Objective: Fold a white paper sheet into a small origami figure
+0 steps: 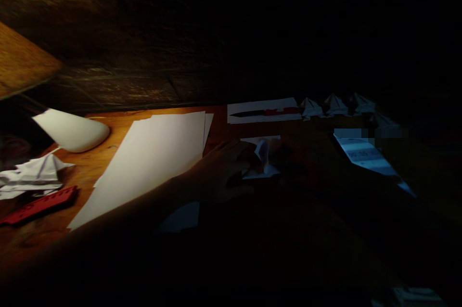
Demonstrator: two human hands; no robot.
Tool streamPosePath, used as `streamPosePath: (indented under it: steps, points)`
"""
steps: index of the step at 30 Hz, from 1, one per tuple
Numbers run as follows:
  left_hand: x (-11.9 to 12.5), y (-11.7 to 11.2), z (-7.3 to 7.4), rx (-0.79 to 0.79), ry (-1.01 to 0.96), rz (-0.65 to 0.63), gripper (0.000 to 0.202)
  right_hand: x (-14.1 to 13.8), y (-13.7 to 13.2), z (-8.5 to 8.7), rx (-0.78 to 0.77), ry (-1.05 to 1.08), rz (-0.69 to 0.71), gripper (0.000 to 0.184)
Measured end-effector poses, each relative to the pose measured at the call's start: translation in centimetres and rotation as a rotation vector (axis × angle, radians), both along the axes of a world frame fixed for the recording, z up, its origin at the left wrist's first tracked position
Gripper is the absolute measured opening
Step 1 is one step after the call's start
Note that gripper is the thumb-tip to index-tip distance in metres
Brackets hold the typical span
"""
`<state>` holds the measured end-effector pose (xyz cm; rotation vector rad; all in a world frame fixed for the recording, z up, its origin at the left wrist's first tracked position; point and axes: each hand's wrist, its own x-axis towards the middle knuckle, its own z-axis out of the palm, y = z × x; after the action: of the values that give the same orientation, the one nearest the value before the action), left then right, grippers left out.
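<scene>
A small piece of white paper [264,157] lies on the dark middle of the table with one part folded up and curled. From the left, my left hand [227,170] reaches over its edge. The fingers are stretched onto the paper, and the thumb sits apart, just below it. In deep shadow at the paper's right side is my right hand [298,162]; its fingers are too dark to make out. Nearer to me, under my left forearm, a small paper scrap [182,218] shows in part.
White sheets [162,148] lie left of my hands. Behind are a red-handled knife [277,111] on paper and several folded paper shapes [335,105]. A lit phone [368,153] is at right. At left are a lamp [72,131], crumpled paper [34,174] and a red bar [41,206].
</scene>
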<state>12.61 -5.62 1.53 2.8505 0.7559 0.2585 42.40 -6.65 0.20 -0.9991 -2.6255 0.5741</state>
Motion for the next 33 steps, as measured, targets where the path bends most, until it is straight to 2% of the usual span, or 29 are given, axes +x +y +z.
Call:
streamPosePath:
  steps: [4, 7, 14, 20, 24, 27, 30, 33]
  points:
    - [-0.1, 0.0, 0.1, 0.035, 0.008, -0.069, 0.051, 0.2, 0.3, -0.3, -0.022, 0.011, 0.041, 0.034]
    - [-0.2, 0.3, 0.1, 0.042, 0.003, -0.104, 0.054, 0.1, 0.4, -0.5, -0.047, 0.09, 0.022, 0.032]
    - [-0.6, 1.1, 0.3, 0.044, -0.078, -0.241, 0.047, -0.2, 0.2, -0.1, -0.073, 0.214, 0.024, 0.036]
    - [-1.0, 0.7, -0.2, -0.029, -0.091, -0.212, 0.045, 0.4, 1.1, -1.2, -0.034, 0.193, 0.083, 0.035]
    - [-1.3, 0.6, -0.4, -0.04, -0.109, -0.188, 0.048, 0.3, 0.6, -0.3, -0.043, 0.148, 0.034, 0.03]
    - [-1.2, 0.5, -0.1, -0.079, -0.126, -0.191, 0.046, -0.1, 0.0, 0.5, -0.021, 0.08, -0.032, 0.034]
    - [-1.0, 0.5, 0.1, -0.116, -0.129, -0.191, 0.044, -0.2, -0.2, 0.8, -0.002, 0.027, -0.089, 0.027]
    - [-1.0, 0.4, -0.1, -0.085, -0.129, -0.201, 0.044, -0.2, -0.1, 0.8, 0.008, 0.048, -0.057, 0.021]
